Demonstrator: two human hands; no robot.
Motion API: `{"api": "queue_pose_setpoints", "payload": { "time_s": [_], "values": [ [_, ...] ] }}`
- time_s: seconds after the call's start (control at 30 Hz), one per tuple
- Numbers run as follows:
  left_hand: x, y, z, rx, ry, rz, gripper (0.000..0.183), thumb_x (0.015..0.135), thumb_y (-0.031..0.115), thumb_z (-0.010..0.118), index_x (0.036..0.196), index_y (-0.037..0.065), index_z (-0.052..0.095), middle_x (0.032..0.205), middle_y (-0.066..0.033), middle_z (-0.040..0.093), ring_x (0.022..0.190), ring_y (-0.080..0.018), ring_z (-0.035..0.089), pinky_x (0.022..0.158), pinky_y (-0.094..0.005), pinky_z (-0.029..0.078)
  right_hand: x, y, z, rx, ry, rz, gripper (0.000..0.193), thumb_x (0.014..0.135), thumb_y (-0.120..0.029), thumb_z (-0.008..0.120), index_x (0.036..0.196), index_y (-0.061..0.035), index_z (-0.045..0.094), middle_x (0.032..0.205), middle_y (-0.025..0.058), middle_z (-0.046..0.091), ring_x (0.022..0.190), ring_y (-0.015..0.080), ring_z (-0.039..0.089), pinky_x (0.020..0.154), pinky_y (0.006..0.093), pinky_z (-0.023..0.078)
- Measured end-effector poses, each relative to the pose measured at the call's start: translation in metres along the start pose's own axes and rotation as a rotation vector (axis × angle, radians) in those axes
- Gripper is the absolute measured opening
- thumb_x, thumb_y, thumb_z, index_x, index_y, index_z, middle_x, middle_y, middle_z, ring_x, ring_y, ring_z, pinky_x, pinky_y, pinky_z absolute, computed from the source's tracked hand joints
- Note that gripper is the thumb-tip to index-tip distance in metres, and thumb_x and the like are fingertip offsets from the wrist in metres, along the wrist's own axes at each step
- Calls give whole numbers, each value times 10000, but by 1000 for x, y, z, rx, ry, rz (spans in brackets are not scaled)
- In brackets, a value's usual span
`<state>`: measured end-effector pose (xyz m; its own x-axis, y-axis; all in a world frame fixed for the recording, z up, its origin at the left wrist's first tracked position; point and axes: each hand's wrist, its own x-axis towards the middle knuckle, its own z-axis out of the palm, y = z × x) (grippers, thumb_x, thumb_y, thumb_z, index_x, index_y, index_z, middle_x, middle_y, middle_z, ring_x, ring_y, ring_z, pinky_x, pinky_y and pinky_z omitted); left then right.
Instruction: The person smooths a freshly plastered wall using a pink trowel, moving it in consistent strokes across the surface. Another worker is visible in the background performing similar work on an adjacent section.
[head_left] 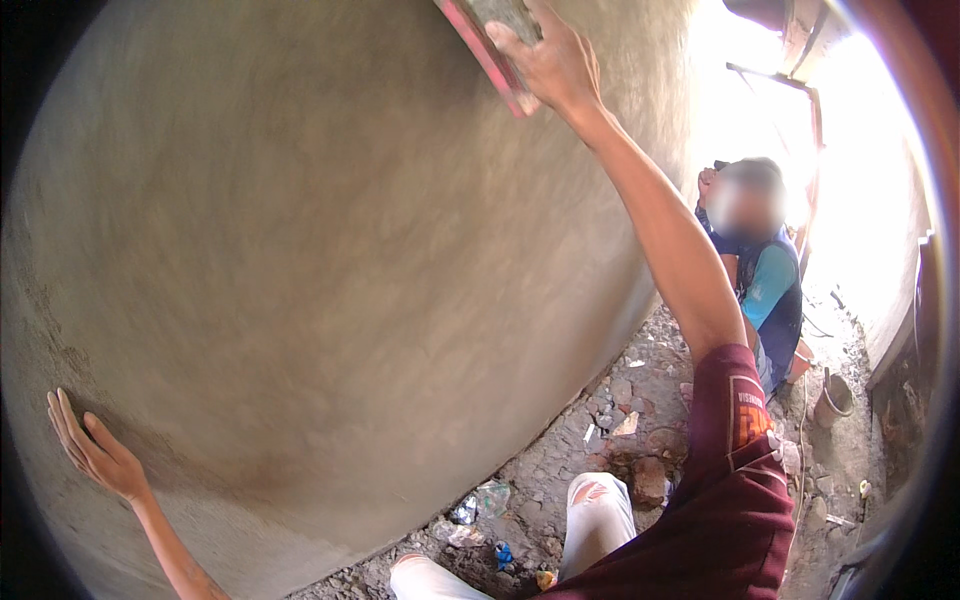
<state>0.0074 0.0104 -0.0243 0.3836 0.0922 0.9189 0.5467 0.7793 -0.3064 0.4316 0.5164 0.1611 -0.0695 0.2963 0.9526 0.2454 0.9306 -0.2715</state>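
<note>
A smooth grey-brown plastered wall [330, 280] fills the left and middle of the view. My right hand [560, 65] reaches high on it, fingers closed round a plastering float [490, 55] with a pinkish-red edge and a grey, worn back. The float lies along the wall, its upper end cut off by the top of the view. Low at the far left, my left hand [103, 452] is stretched out with fingers straight, palm toward the wall and seemingly resting on it. Nothing is in that hand.
Another person [765, 280] crouches on the right beyond my right arm. A bucket [834, 400] stands near them. Rubble, a broken brick [649, 482] and crumpled plastic [492, 497] litter the narrow ground [590, 440] along the wall's foot. A cable [801, 460] runs along the right.
</note>
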Motion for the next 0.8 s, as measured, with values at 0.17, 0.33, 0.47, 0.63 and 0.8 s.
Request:
{"api": "queue_pose_setpoints", "payload": {
  "time_s": [0.17, 0.33, 0.47, 0.63, 0.8],
  "values": [
    [-3, -2, -2, 24, -32, -11, 434, 1115, 284, 398, 1478, 77, 516, 1524, -96, 521, 1440, -272, 449, 1216, -456, 361, -9, -35, -18, 207, 65, 74, 649, 1008, -384, 615, 1540, -71, 414, 1553, 200, 461, 1444, 363, 431, 1200, 477, 341],
    [1, 4, 4, -9, -5, 4, 442, 1116, 295, 396, 1483, 77, 510, 1528, -90, 517, 1443, -266, 445, 1219, -451, 357, 26, -16, -17, -25, 70, 103, 645, 1021, -382, 597, 1550, -72, 397, 1554, 196, 462, 1441, 354, 439, 1186, 476, 369],
    [-2, -5, -2, 23, -26, -15, 421, 1112, 272, 417, 1463, 67, 527, 1501, -100, 542, 1417, -272, 477, 1193, -451, 398, -31, 9, 5, -61, 56, -47, 719, 894, -570, 672, 1445, -133, 525, 1291, 163, 642, 1190, 337, 620, 1009, 434, 485],
    [-5, -5, 2, 33, -30, -30, 415, 1113, 252, 412, 1465, 62, 524, 1505, -107, 536, 1417, -274, 475, 1192, -456, 399, -32, 26, 5, -35, 221, 44, 722, 890, -562, 677, 1441, -120, 529, 1250, 170, 653, 1163, 337, 632, 999, 426, 492],
    [-1, 7, 4, -34, -23, -37, 416, 1111, 249, 424, 1460, 50, 529, 1499, -121, 541, 1409, -285, 485, 1187, -456, 401, 2, 10, -17, 48, 86, 126, 617, 1016, -303, 603, 1554, -78, 402, 1504, 236, 513, 1382, 374, 513, 1144, 495, 407]
  ]
}}
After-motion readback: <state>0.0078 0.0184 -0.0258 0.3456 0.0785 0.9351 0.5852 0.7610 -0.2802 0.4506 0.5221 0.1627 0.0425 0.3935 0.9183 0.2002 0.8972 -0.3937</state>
